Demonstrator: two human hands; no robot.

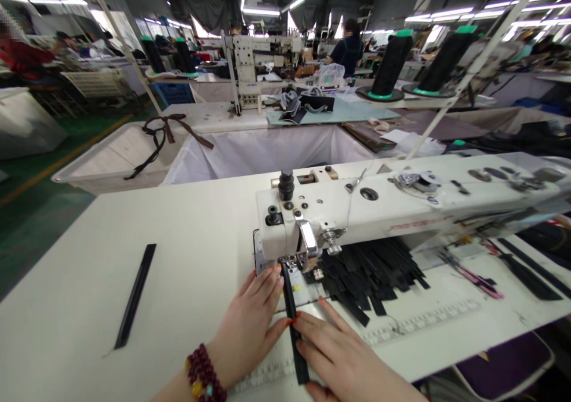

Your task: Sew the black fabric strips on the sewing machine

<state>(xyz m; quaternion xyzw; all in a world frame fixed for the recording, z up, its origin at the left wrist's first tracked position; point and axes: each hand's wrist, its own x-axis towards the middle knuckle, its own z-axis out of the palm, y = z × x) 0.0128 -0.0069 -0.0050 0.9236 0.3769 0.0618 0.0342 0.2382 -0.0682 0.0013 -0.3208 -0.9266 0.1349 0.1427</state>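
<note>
A narrow black strip (289, 295) runs from under the head of a white sewing machine (357, 212) toward me. My left hand (252, 316) lies along its left side, fingers stretched close to the presser foot and thumb on the strip's edge, steadying it. On the other side, my right hand (341, 351) grips the strip lower down with its fingers against the right edge. The needle area is partly hidden by the machine head and my left fingertips. Under the machine arm lies a heap of black strips (372, 271). Another black strip (136, 295) rests alone at the left.
Pink-handled scissors (479, 280) and dark pieces lie on the right of the white table (191, 259). A ruler marking (423, 319) crosses the front. Beyond the table stand a cloth-lined bin (267, 146), another sewing machine (247, 69) and large thread cones (392, 63).
</note>
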